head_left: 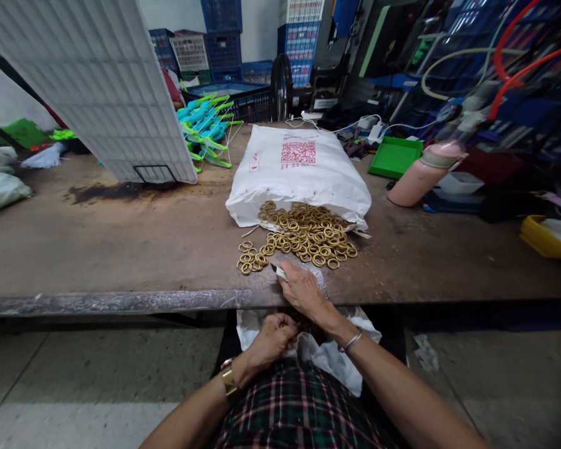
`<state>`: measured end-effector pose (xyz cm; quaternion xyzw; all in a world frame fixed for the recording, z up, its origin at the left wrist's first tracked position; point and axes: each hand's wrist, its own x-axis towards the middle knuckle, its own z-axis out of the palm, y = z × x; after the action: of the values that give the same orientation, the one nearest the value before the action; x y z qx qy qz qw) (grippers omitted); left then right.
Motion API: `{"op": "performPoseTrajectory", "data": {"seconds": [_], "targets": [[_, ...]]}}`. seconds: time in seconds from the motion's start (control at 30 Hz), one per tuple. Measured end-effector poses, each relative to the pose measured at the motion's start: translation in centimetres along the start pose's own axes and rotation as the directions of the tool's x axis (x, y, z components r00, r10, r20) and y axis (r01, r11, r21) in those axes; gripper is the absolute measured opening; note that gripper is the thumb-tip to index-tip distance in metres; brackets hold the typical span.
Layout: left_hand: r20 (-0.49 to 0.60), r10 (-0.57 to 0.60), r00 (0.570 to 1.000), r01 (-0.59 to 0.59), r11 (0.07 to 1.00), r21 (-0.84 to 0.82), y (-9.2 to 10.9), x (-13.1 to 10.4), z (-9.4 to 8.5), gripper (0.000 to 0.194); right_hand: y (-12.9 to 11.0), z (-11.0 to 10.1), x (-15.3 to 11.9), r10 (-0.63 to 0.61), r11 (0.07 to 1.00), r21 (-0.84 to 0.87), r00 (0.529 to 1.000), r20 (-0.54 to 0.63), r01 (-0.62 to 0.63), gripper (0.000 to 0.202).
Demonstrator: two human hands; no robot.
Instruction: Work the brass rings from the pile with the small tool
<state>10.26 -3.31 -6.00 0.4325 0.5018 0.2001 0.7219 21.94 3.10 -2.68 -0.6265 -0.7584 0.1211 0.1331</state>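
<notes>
My right hand (303, 290) is at the table's front edge, closed around a small dark-tipped blade with a pale grip (278, 270). The tip points left, near a spread of brass-coloured rings (308, 234). These rings spill onto the table from the mouth of a white woven sack (303, 168) with red print, which lies on its side. Lower down, over my lap, my left hand (275, 340) has its fingers curled and pressed together; whatever is in them is hidden. Under both hands, a white bag (327, 358) lies across my lap, with darker contents partly showing.
A tall white ribbed panel (121, 93) leans over the table's left part. Behind it are green and blue plastic pieces (208, 128). At right stand a pink bottle (427, 171), a green tray (395, 156) and a yellow container (549, 240). Stacked crates (222, 50) stand behind.
</notes>
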Motion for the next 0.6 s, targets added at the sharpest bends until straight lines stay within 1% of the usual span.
{"op": "performPoseTrajectory", "data": {"seconds": [0.07,0.17,0.27,0.4,0.47,0.6], "targets": [[-0.009,0.05,0.999,-0.05,0.999,-0.008,-0.2,0.4,-0.1,0.022,-0.7,0.5,0.8,-0.012,0.999,0.05,0.999,-0.039,0.014,0.024],[0.035,0.125,0.992,-0.123,0.991,-0.047,0.4,0.1,-0.1,0.028,-1.5,0.9,2.0,-0.003,0.997,0.071,0.998,-0.063,0.007,0.026],[0.034,0.144,0.989,-0.142,0.989,-0.049,0.9,-0.2,0.0,0.03,-2.0,1.0,2.8,-0.007,0.997,0.078,0.998,-0.069,0.013,0.026],[0.007,0.167,0.986,-0.167,0.986,-0.003,0.7,-0.2,-0.4,0.026,-2.9,1.1,3.5,-0.074,0.994,0.08,0.994,-0.083,0.081,0.025],[0.008,0.184,0.983,-0.184,0.981,0.06,0.5,-0.2,-0.8,0.023,-3.7,0.9,4.0,-0.101,0.994,0.035,0.993,-0.056,0.103,0.027],[0.022,0.247,0.969,-0.247,0.955,0.165,0.1,-0.5,-1.5,0.023,-6.0,0.3,4.9,-0.172,0.98,-0.093,0.984,0.049,0.176,0.032]]}}
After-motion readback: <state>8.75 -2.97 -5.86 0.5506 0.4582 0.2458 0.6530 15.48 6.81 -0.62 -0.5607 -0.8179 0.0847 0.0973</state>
